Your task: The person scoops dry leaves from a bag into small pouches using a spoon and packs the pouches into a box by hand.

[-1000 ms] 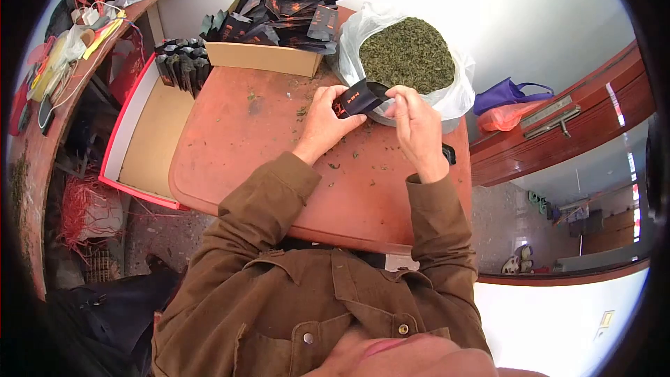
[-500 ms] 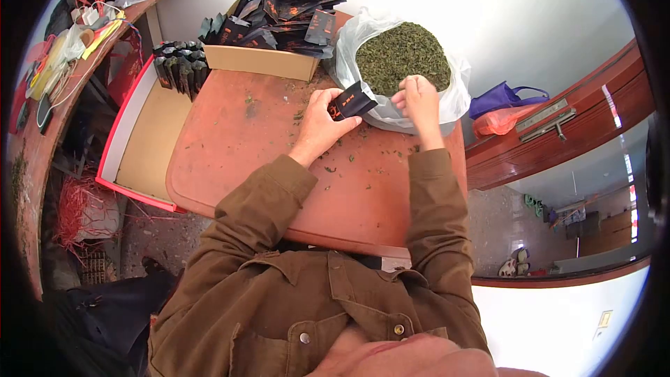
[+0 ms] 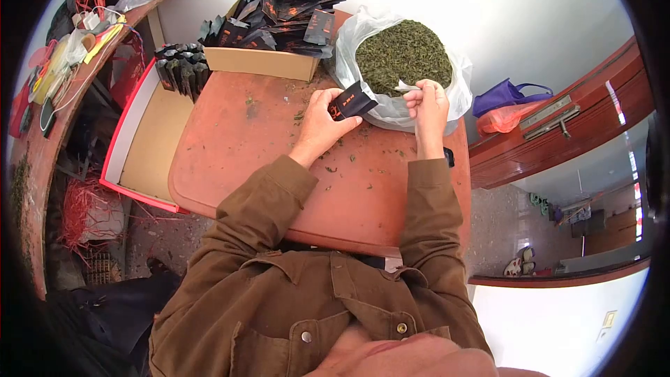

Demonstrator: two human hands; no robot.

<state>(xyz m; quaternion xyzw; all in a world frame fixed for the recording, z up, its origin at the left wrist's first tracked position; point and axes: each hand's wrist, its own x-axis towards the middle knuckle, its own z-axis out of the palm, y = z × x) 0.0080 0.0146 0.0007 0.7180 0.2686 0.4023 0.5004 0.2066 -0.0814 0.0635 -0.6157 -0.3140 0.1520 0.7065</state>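
A small black pouch with orange print (image 3: 353, 101) is gripped in my left hand (image 3: 324, 127), tilted to the right above the table. My right hand (image 3: 428, 106) pinches a small pale, scoop-like piece (image 3: 405, 86) at the near edge of the tea leaves. The dark green leaves (image 3: 403, 56) fill a round container lined with a clear plastic bag (image 3: 457, 101). A gap separates the pouch from my right hand.
A cardboard box (image 3: 262, 63) heaped with black pouches (image 3: 279, 17) stands at the table's back. Left of the red-brown table (image 3: 244, 160) is a red-edged tray (image 3: 150, 139) with upright pouches. A purple bag (image 3: 509, 96) lies right of the leaves.
My right hand has moved away from the pouch mouth to the leaves, and the pale piece now shows in its fingers. My left hand still holds the pouch in nearly the same place.
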